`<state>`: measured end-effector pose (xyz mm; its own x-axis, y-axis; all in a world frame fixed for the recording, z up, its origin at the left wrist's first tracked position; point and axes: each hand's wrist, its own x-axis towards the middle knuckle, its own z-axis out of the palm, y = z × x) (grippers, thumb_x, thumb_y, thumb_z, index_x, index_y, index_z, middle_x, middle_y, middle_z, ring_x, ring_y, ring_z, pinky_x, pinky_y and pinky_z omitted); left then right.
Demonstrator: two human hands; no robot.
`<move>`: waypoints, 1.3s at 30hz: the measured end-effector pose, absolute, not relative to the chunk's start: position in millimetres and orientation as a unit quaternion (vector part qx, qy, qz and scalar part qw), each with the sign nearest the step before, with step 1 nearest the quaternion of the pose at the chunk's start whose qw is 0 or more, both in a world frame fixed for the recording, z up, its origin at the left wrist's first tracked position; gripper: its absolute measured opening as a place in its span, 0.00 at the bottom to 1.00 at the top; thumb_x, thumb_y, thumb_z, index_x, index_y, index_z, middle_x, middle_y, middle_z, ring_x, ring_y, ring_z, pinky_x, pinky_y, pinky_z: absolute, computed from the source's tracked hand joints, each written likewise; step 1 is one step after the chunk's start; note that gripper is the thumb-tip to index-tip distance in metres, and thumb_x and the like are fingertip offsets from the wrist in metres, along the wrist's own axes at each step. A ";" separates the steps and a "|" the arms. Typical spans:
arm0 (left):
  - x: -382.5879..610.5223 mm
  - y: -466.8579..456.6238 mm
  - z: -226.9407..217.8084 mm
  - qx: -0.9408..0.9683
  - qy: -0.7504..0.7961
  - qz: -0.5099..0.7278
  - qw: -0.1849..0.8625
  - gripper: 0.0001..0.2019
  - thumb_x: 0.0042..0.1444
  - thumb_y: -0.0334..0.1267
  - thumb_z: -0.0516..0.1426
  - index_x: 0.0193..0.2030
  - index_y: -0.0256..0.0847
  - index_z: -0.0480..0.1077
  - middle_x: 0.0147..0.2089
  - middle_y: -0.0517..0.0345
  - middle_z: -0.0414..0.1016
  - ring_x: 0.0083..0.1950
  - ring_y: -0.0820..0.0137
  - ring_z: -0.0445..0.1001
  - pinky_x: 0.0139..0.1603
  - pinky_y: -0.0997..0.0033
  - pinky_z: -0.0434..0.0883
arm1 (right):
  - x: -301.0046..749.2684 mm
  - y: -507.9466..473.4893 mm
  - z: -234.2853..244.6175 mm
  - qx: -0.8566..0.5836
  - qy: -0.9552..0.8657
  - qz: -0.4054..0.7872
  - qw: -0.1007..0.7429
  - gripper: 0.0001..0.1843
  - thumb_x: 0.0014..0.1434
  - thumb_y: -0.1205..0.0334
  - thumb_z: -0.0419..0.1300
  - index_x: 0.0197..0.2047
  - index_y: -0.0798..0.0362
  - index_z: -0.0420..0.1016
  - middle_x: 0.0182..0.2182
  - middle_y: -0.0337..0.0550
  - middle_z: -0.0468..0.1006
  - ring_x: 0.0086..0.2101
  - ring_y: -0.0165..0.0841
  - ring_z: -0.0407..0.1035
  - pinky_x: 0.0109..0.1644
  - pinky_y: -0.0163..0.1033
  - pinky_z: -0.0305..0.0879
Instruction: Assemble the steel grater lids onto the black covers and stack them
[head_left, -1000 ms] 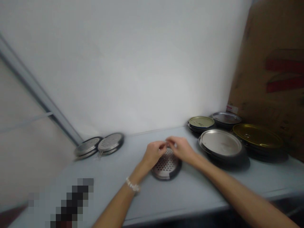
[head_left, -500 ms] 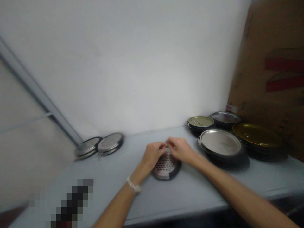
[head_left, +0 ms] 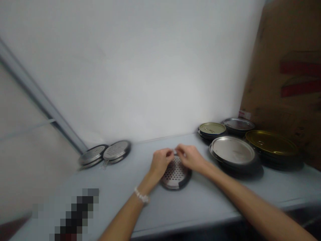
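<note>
A round metal grater plate (head_left: 175, 174) with rows of slots and a dark rim lies on the table in front of me. Both hands meet over its far edge. The fingers of my left hand (head_left: 160, 164) are pinched together there, just left of the middle. My right hand (head_left: 190, 157) is pinched as well, close beside the left fingertips. A tiny pale bit shows between the fingertips, too small and blurred to name. Two similar round metal plates, one slotted (head_left: 92, 154) and one beside it (head_left: 116, 150), rest by the wall on the left.
On the right stand stacks of round lids: a silver one (head_left: 233, 150), a large gold one (head_left: 272, 143), a small yellowish one (head_left: 212, 129) and a grey one (head_left: 238, 124). Behind them rises a cardboard box (head_left: 281, 100). A white wall (head_left: 150, 73) borders the table (head_left: 195, 207).
My hands stay over the grater plate's far edge, with only a slight upward shift of the fingers. The plates and lids have not moved.
</note>
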<state>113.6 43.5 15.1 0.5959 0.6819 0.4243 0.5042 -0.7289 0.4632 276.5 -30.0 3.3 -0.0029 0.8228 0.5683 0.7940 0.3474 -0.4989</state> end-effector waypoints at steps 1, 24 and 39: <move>113.8 44.7 14.7 0.878 0.332 0.305 0.164 0.07 0.59 0.32 0.59 0.32 0.39 0.79 0.33 0.54 0.82 0.33 0.67 0.77 0.36 0.72 0.66 | 277.1 -29.8 3.4 -0.572 -0.704 0.017 0.421 0.07 0.63 0.71 0.55 0.36 0.52 0.74 0.28 0.41 0.80 0.29 0.33 0.72 0.34 0.34 0.58; 112.6 54.7 7.2 0.879 0.300 0.341 0.144 0.08 0.63 0.36 0.59 0.35 0.39 0.78 0.37 0.53 0.82 0.39 0.65 0.77 0.45 0.66 0.71 | 278.7 -28.4 3.7 -0.556 -0.708 0.034 0.434 0.07 0.64 0.71 0.55 0.37 0.53 0.73 0.29 0.40 0.80 0.29 0.32 0.73 0.35 0.34 0.59; 110.5 55.6 12.9 0.888 0.278 0.332 0.155 0.06 0.61 0.37 0.62 0.34 0.39 0.79 0.38 0.53 0.83 0.40 0.65 0.78 0.47 0.66 0.72 | 278.7 -28.0 2.9 -0.552 -0.703 0.045 0.446 0.07 0.64 0.70 0.55 0.37 0.52 0.73 0.28 0.40 0.80 0.29 0.32 0.72 0.34 0.34 0.59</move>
